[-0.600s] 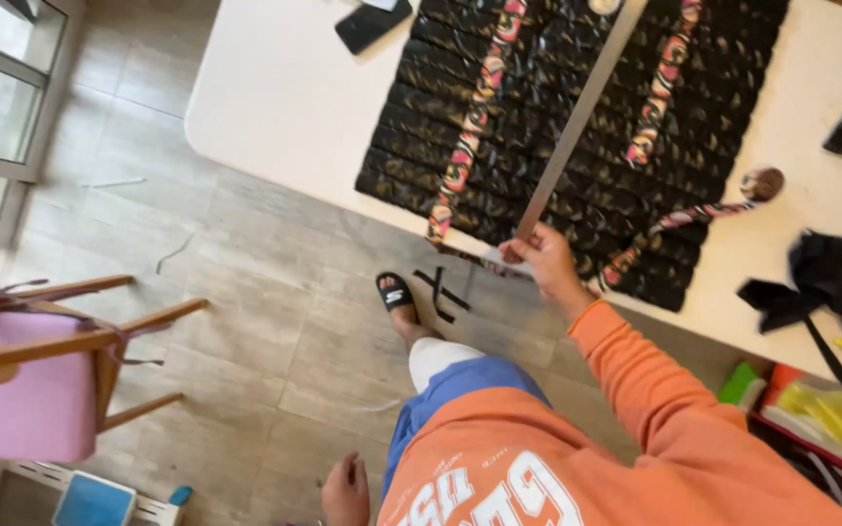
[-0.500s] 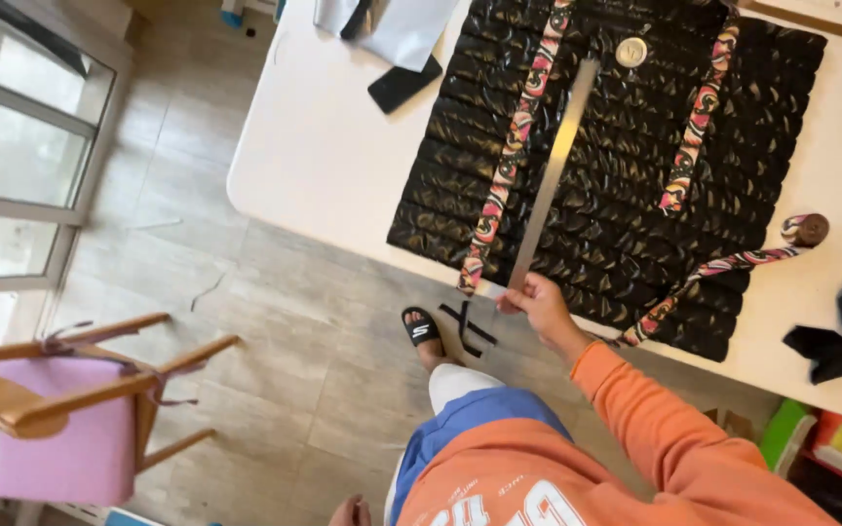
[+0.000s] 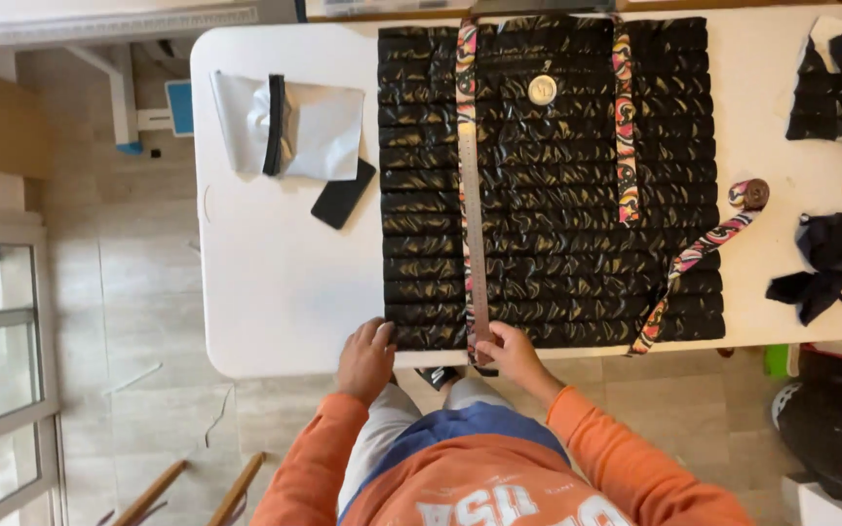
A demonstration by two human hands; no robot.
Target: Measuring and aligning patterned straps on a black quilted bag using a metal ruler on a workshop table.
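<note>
A black quilted fabric panel [image 3: 577, 185] lies flat on the white table [image 3: 275, 273]. Two patterned pink straps run along it, one on the left [image 3: 466, 88], one on the right [image 3: 624, 127]. A long metal ruler [image 3: 475, 224] lies lengthwise beside the left strap. My right hand [image 3: 511, 353] pinches the ruler's near end at the table's front edge. My left hand [image 3: 366, 356] rests on the near left corner of the panel, fingers bent over the table edge. A round metal button [image 3: 542, 90] sits on the panel near the far end.
A roll of patterned strap [image 3: 750, 195] trails loose across the panel's right side. A black phone [image 3: 342, 193] and a grey pouch [image 3: 289, 125] lie on the left of the table. Black fabric scraps [image 3: 835, 258] sit at the right. Tiled floor and a window are at the left.
The view has swung so the table is square ahead. My left hand has come up from my lap to the panel's corner. The ruler now lies straight along the left strap.
</note>
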